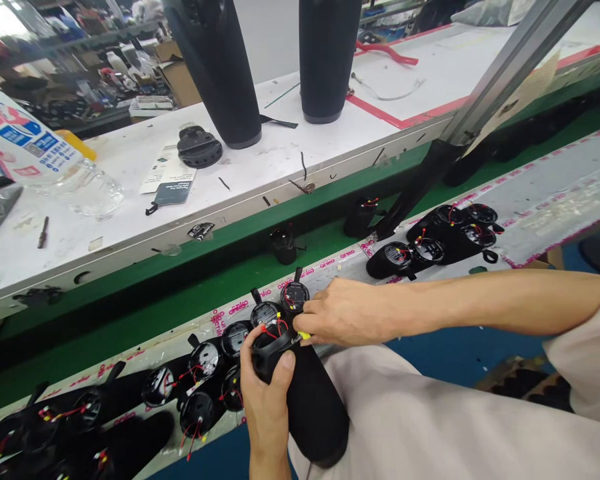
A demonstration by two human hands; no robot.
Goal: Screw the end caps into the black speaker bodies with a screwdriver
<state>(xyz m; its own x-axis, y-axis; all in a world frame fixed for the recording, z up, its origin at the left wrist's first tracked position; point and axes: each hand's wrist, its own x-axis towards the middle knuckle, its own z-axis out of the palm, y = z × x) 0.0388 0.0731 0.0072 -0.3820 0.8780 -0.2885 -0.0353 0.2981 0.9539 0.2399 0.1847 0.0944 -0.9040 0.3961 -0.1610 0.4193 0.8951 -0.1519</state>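
Left hand (267, 393) wraps the upper end of a black cylinder (317, 413), which lies tilted against the person's lap; the right hand (343, 310) pinches a yellow piece (305, 335) at its rim, too small to identify. Red wires (280, 325) stick out of the cylinder's end.

Close beyond the hands, open cylinders (205, 360) crowd a ledge (340, 257), with wires in several of their mouths. A second group (430, 243) stands past the right forearm, with a stretch of ledge between the groups. Beside it, a post (510, 80) slants down across the green channel (220, 270), where two more cylinders (283, 245) stand.

Past the channel runs the edge of a white bench (260, 180). On it are two tall cylinders (220, 73), a cap (199, 147), a tag (173, 192) and, far left, a clear bottle (45, 153).
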